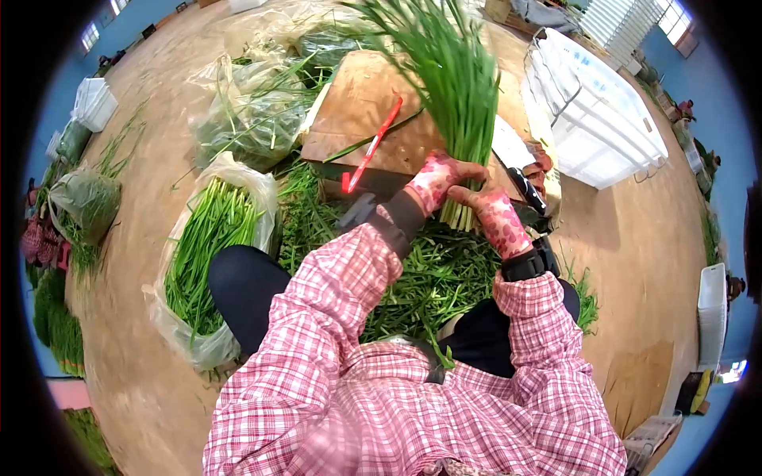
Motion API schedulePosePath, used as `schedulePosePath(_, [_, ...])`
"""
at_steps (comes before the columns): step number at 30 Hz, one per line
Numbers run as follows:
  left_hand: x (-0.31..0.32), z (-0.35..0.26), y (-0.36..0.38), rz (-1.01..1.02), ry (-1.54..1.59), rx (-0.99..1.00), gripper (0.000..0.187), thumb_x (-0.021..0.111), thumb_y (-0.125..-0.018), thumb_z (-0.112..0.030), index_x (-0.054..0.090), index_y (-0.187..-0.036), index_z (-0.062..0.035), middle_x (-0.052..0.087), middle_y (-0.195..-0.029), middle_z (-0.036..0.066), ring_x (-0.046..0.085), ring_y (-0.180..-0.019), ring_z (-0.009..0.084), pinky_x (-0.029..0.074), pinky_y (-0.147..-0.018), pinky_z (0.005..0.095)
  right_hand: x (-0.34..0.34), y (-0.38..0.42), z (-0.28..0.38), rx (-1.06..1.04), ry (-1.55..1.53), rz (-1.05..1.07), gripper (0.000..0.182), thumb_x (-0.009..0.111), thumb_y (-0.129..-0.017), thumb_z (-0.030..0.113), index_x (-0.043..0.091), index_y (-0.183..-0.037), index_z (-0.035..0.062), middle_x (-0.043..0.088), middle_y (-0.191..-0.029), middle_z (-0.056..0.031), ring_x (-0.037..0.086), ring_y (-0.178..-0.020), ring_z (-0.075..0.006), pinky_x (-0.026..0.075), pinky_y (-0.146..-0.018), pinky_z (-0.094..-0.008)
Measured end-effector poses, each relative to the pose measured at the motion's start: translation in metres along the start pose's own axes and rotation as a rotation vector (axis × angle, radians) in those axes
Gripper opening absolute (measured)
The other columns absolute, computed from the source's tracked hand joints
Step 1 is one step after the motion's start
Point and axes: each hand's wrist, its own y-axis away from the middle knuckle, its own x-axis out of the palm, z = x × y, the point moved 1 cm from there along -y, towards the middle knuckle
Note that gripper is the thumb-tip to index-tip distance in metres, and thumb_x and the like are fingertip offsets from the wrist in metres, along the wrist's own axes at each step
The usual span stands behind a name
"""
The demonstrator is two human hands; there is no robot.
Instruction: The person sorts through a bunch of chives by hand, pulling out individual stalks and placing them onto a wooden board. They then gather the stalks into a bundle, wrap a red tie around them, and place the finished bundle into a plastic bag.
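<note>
A thick bunch of green chives stands upright with its pale cut ends down. My left hand, in a pink patterned glove, is closed around the stems from the left. From the right, my right hand, gloved alike, grips the same bunch near its base, with both hands' fingers meeting. The bunch is at the front edge of a brown wooden-looking block. A red printed strip lies on that block beside a loose green leaf. Loose green trimmings are heaped below my hands, between my legs.
An open plastic bag of chives is by my left knee. Another clear bag with greens lies behind it. A white plastic crate stands at the right. A dark-handled object is at the block's right side. Other people sit along the far walls.
</note>
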Motion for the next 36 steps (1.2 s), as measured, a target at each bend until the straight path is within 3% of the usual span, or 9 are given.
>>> schedulePosePath(5, [-0.003,-0.009,-0.001,0.078,-0.064,-0.398,0.038,0.062,-0.088,-0.035,0.066,-0.106,-0.0024,0.068,-0.101,0.014,0.065,-0.089,0.0182,0.049,-0.077,0.0312,0.000,0.017,-0.008,0.403,-0.406,-0.002,0.026,0.068,-0.082,0.010,0.063,-0.104,-0.0024,0.066,-0.092,-0.0096,0.066,-0.077,-0.0197,0.054,-0.065,-0.0309])
schedulePosePath(6, [-0.013,-0.047,0.016,0.004,-0.199,-0.230,0.053,0.066,-0.082,-0.050,0.067,-0.104,-0.0016,0.067,-0.092,0.019,0.065,-0.081,0.0242,0.047,-0.072,0.0332,-0.004,0.020,0.006,0.422,-0.367,0.014,0.023,0.064,-0.084,0.013,0.063,-0.102,-0.0023,0.066,-0.084,-0.0083,0.066,-0.073,-0.0199,0.055,-0.063,-0.0305])
schedulePosePath(11, [-0.084,0.005,0.040,-0.792,-0.948,0.001,0.051,0.070,-0.077,-0.042,0.061,-0.111,-0.0049,0.063,-0.102,0.020,0.058,-0.099,0.0352,0.045,-0.087,0.0450,-0.026,0.020,0.009,0.423,-0.784,0.032,0.027,0.062,-0.083,0.008,0.054,-0.107,-0.0019,0.065,-0.088,-0.0116,0.066,-0.077,-0.0242,0.058,-0.068,-0.0374])
schedulePosePath(12, [-0.094,0.025,0.039,-0.799,-1.155,-0.178,0.051,0.071,-0.075,-0.041,0.062,-0.111,-0.0056,0.062,-0.104,0.017,0.056,-0.101,0.0367,0.044,-0.088,0.0482,-0.026,0.024,0.013,0.401,-0.907,0.027,0.026,0.061,-0.083,0.006,0.054,-0.106,-0.0023,0.064,-0.091,-0.0146,0.066,-0.082,-0.0283,0.058,-0.075,-0.0433])
schedulePosePath(14, [-0.108,0.025,0.036,-0.606,-1.240,-0.440,0.030,0.068,-0.077,-0.035,0.066,-0.096,-0.0127,0.061,-0.102,0.013,0.056,-0.098,0.0312,0.045,-0.082,0.0445,-0.031,0.034,0.023,0.407,-0.960,-0.016,0.025,0.062,-0.083,0.006,0.054,-0.105,-0.0032,0.064,-0.091,-0.0159,0.066,-0.084,-0.0304,0.057,-0.081,-0.0481])
schedulePosePath(18, [-0.102,0.029,0.040,-0.465,-1.054,-0.228,0.013,0.065,-0.080,-0.022,0.069,-0.087,-0.0120,0.066,-0.081,0.014,0.063,-0.082,0.0309,0.050,-0.073,0.0426,-0.050,0.043,0.022,0.301,-1.002,-0.055,0.028,0.069,-0.081,0.013,0.058,-0.100,-0.0052,0.066,-0.087,-0.0169,0.067,-0.075,-0.0293,0.058,-0.072,-0.0412])
schedulePosePath(20, [-0.084,0.029,0.054,-0.273,-0.941,0.040,0.013,0.065,-0.080,-0.021,0.069,-0.090,-0.0134,0.067,-0.080,0.012,0.065,-0.078,0.0288,0.051,-0.071,0.0406,-0.063,0.052,0.030,0.288,-0.985,-0.031,0.032,0.069,-0.080,0.014,0.058,-0.102,-0.0064,0.065,-0.084,-0.0149,0.066,-0.073,-0.0266,0.057,-0.069,-0.0383])
schedulePosePath(33, [-0.058,-0.054,0.066,0.549,-0.576,-0.167,0.025,0.063,-0.088,-0.027,0.069,-0.103,-0.0091,0.069,-0.092,0.014,0.066,-0.088,0.0235,0.050,-0.078,0.0365,-0.086,0.058,0.033,0.065,-1.171,-0.003,0.044,0.064,-0.085,0.013,0.048,-0.123,-0.0031,0.062,-0.100,-0.0117,0.065,-0.083,-0.0215,0.059,-0.068,-0.0372])
schedulePosePath(36, [-0.091,-0.056,0.046,0.436,-0.542,0.053,0.029,0.060,-0.086,-0.013,0.064,-0.113,-0.0037,0.067,-0.110,0.014,0.064,-0.099,0.0167,0.050,-0.082,0.0298,-0.092,0.057,0.032,0.076,-1.184,-0.018,0.036,0.065,-0.084,0.013,0.053,-0.114,-0.0025,0.063,-0.094,-0.0105,0.066,-0.079,-0.0205,0.060,-0.064,-0.0357])
